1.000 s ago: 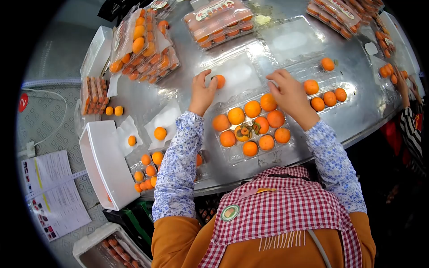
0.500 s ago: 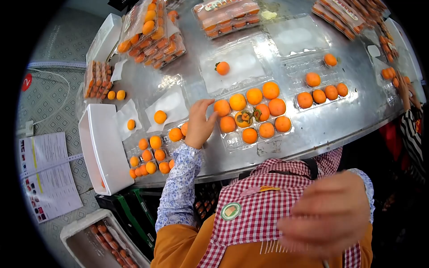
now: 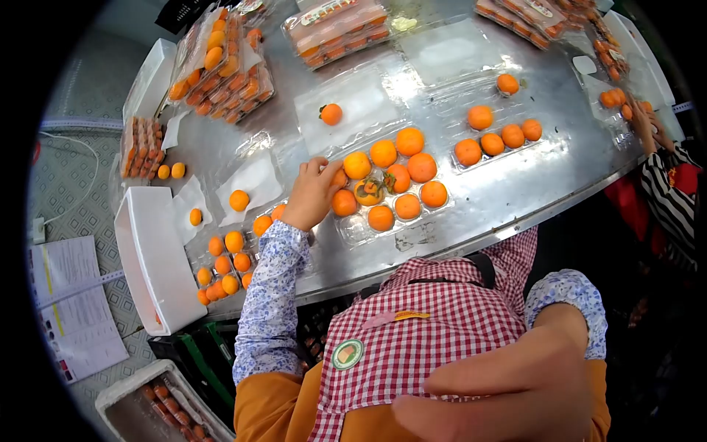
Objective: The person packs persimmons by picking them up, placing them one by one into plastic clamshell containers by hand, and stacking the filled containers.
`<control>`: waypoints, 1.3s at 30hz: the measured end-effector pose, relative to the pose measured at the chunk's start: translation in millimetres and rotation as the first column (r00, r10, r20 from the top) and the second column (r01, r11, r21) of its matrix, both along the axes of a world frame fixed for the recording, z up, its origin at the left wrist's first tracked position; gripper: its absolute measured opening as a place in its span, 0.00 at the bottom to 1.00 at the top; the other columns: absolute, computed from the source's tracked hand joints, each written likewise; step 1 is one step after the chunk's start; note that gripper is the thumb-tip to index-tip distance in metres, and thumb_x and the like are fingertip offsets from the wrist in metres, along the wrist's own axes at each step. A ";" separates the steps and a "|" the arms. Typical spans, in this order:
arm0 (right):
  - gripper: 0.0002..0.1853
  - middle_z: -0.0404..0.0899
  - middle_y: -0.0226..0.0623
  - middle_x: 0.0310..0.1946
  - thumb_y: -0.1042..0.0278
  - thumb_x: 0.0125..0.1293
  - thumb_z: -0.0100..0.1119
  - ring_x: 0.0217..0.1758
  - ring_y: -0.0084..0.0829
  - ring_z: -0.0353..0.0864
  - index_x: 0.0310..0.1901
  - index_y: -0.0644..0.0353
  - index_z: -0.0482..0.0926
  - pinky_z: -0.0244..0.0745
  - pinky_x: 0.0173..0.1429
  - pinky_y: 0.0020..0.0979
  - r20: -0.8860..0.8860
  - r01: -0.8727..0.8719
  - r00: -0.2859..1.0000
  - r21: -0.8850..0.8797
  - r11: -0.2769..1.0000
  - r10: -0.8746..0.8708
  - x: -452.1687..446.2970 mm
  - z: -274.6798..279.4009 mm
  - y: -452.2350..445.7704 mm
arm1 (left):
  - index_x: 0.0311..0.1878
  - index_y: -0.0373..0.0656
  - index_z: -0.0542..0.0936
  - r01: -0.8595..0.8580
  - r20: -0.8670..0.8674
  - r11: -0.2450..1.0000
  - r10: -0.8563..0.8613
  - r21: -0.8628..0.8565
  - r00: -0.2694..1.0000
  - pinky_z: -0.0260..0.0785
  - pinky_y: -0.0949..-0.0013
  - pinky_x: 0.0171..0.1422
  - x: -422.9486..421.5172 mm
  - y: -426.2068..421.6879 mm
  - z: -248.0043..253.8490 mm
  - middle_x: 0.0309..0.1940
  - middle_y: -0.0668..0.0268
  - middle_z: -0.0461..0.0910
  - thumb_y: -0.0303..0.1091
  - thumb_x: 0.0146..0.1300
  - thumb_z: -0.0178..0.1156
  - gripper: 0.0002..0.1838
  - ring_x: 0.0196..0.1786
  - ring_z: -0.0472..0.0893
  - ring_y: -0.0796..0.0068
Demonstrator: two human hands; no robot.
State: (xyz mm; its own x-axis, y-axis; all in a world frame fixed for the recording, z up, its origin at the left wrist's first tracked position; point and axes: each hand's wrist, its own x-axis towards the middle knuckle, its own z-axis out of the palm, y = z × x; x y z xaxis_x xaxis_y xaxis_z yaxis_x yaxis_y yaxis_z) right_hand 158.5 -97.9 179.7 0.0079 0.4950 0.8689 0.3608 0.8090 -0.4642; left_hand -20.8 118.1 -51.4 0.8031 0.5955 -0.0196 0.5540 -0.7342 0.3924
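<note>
My left hand [image 3: 313,194] reaches over the back left corner of a clear plastic tray [image 3: 356,231]. Its fingers are closed around an orange persimmon [image 3: 339,179], which they partly cover. Rows of persimmons fill most of the tray's cups; one persimmon [image 3: 368,192] shows its leafy top upward, and the front left cup shows bare plastic. On the tray's opened lid, lined with white paper, lies a single persimmon [image 3: 331,114]. Close to the camera, in front of the checked apron, is my right hand [image 3: 508,390]. Its fingers stretch leftward, apart, with nothing visible in them.
Another tray with persimmons [image 3: 493,144] lies to the right, and smaller trays of orange fruit [image 3: 222,265] lie to the left. Packed boxes [image 3: 221,66] are stacked behind. A white foam box [image 3: 158,258] stands at the left edge. Another person's hands [image 3: 648,129] work at far right.
My left hand has closed its fingers on the persimmon at the tray's corner. My right hand has moved lower and its fingers show more clearly. The whole view has shifted, so the table appears further left.
</note>
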 end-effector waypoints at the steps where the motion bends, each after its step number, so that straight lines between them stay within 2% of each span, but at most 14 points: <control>1: 0.13 0.70 0.32 0.21 0.77 0.45 0.63 0.17 0.19 0.62 0.37 0.66 0.82 0.57 0.18 0.20 0.043 0.004 0.999 0.041 0.999 -0.006 -1.0 -0.3 1.2 | 0.58 0.42 0.75 0.029 0.005 0.999 -0.029 0.019 1.000 0.67 0.57 0.61 2.2 -0.1 2.6 0.53 0.55 0.73 0.28 0.58 0.62 0.23 0.56 0.71 0.51; 2: 0.14 0.70 0.32 0.22 0.76 0.47 0.62 0.18 0.19 0.64 0.39 0.65 0.82 0.59 0.19 0.21 0.117 0.019 0.993 0.138 0.990 -0.036 -3.2 -9.6 5.1 | 0.57 0.41 0.75 0.062 0.010 0.997 -0.063 0.036 0.998 0.67 0.57 0.61 4.5 -0.4 3.5 0.53 0.56 0.74 0.27 0.58 0.61 0.22 0.56 0.71 0.52; 4: 0.16 0.71 0.32 0.24 0.73 0.51 0.59 0.21 0.20 0.66 0.44 0.64 0.81 0.61 0.21 0.22 0.151 -0.029 0.988 0.120 0.992 0.010 -5.9 -12.0 4.4 | 0.55 0.39 0.75 0.090 0.018 0.994 -0.092 0.060 0.996 0.68 0.57 0.60 4.9 0.2 -0.4 0.51 0.56 0.75 0.27 0.57 0.61 0.20 0.55 0.72 0.51; 7: 0.19 0.74 0.32 0.29 0.68 0.56 0.56 0.23 0.21 0.69 0.51 0.60 0.79 0.64 0.23 0.23 0.128 -0.118 0.984 -0.083 0.990 0.128 -11.1 -4.8 -1.5 | 0.54 0.37 0.75 0.087 0.066 0.995 -0.090 0.045 0.994 0.68 0.57 0.59 1.6 1.5 0.0 0.49 0.55 0.76 0.25 0.54 0.62 0.21 0.54 0.73 0.50; 10: 0.21 0.76 0.34 0.33 0.66 0.57 0.56 0.26 0.25 0.72 0.54 0.59 0.77 0.68 0.25 0.25 0.231 -0.056 0.969 -0.120 0.991 0.083 -8.5 -3.4 1.2 | 0.55 0.36 0.75 0.040 0.050 0.999 -0.040 0.007 0.998 0.68 0.57 0.58 5.6 -7.2 9.2 0.48 0.53 0.74 0.23 0.52 0.64 0.23 0.53 0.73 0.49; 14: 0.17 0.77 0.40 0.38 0.69 0.57 0.59 0.35 0.36 0.81 0.48 0.66 0.76 0.78 0.33 0.32 -0.010 -0.101 0.995 -0.264 0.959 0.102 2.9 -26.9 13.2 | 0.56 0.35 0.75 0.027 -0.029 0.999 -0.026 0.035 0.999 0.69 0.57 0.57 2.1 -6.5 2.3 0.48 0.51 0.73 0.25 0.52 0.66 0.25 0.51 0.73 0.48; 16: 0.13 0.78 0.39 0.36 0.70 0.61 0.58 0.35 0.37 0.81 0.46 0.65 0.77 0.78 0.35 0.33 0.016 -0.079 0.995 -0.425 0.902 0.095 6.8 -62.3 17.3 | 0.56 0.35 0.75 0.043 -0.033 0.998 -0.041 0.052 0.999 0.69 0.57 0.58 5.0 -8.2 7.8 0.48 0.51 0.73 0.25 0.53 0.65 0.25 0.52 0.73 0.49; 18: 0.11 0.79 0.39 0.37 0.69 0.63 0.57 0.36 0.39 0.81 0.46 0.62 0.78 0.77 0.37 0.34 0.158 -0.001 0.977 -0.668 0.744 0.143 14.1 -92.2 11.5 | 0.53 0.35 0.75 0.061 0.012 0.993 -0.062 0.099 0.998 0.68 0.57 0.58 3.7 -11.7 9.6 0.48 0.52 0.74 0.24 0.52 0.64 0.22 0.52 0.73 0.49; 20: 0.11 0.81 0.41 0.38 0.68 0.64 0.57 0.36 0.41 0.82 0.46 0.59 0.78 0.76 0.38 0.37 0.175 0.042 0.973 -0.773 0.633 0.150 15.4 -119.8 6.4 | 0.51 0.36 0.75 0.071 0.048 0.993 -0.076 0.090 0.996 0.68 0.56 0.58 2.0 -11.1 6.8 0.48 0.52 0.75 0.24 0.51 0.64 0.21 0.52 0.73 0.49; 29: 0.11 0.83 0.44 0.36 0.67 0.66 0.57 0.38 0.42 0.83 0.45 0.62 0.80 0.77 0.42 0.37 -0.001 -0.040 0.995 -0.923 0.383 0.102 9.3 -148.1 0.0 | 0.50 0.38 0.76 0.019 0.096 0.999 -0.015 -0.047 0.995 0.67 0.57 0.60 -11.4 -2.3 14.6 0.46 0.54 0.73 0.27 0.49 0.67 0.23 0.51 0.71 0.50; 32: 0.12 0.83 0.44 0.39 0.68 0.67 0.57 0.40 0.38 0.84 0.48 0.62 0.80 0.78 0.44 0.33 0.010 -0.051 0.988 -0.925 0.377 0.157 6.6 -155.2 1.1 | 0.52 0.38 0.77 0.023 0.103 0.996 -0.015 -0.085 0.995 0.67 0.57 0.61 -14.0 1.5 11.2 0.47 0.54 0.73 0.29 0.49 0.68 0.24 0.51 0.72 0.50; 36: 0.12 0.84 0.41 0.38 0.69 0.68 0.57 0.38 0.31 0.84 0.50 0.62 0.80 0.78 0.43 0.29 -0.031 -0.068 0.993 -0.940 0.335 0.114 7.2 -158.0 3.2 | 0.53 0.38 0.76 -0.177 0.073 0.911 0.219 -0.372 0.973 0.70 0.63 0.59 -18.8 -4.6 14.4 0.52 0.57 0.76 0.29 0.53 0.68 0.23 0.51 0.77 0.58; 38: 0.12 0.83 0.40 0.36 0.69 0.68 0.57 0.35 0.28 0.83 0.51 0.62 0.79 0.77 0.40 0.28 -0.065 -0.072 0.997 -0.936 0.346 0.030 7.8 -158.2 3.7 | 0.57 0.38 0.74 -0.265 0.072 0.805 0.354 -0.531 0.932 0.71 0.67 0.59 -18.3 -14.5 31.0 0.53 0.61 0.77 0.28 0.56 0.68 0.24 0.51 0.78 0.67; 39: 0.12 0.82 0.39 0.34 0.70 0.68 0.57 0.32 0.28 0.82 0.51 0.61 0.79 0.77 0.38 0.27 -0.081 -0.066 0.996 -0.926 0.372 -0.026 6.7 -159.9 4.5 | 0.58 0.38 0.73 -0.185 0.185 0.687 0.427 -0.703 0.885 0.70 0.67 0.61 -17.5 -20.1 36.3 0.54 0.61 0.76 0.27 0.57 0.67 0.25 0.53 0.78 0.68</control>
State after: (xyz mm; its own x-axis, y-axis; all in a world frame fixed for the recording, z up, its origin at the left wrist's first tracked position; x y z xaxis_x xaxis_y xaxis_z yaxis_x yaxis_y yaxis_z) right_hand 165.2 -93.4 19.8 0.0225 0.9902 -0.1380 0.2808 -0.1387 -0.9497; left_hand -38.4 98.1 -15.1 0.6091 0.7405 -0.2838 0.4584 -0.0367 0.8880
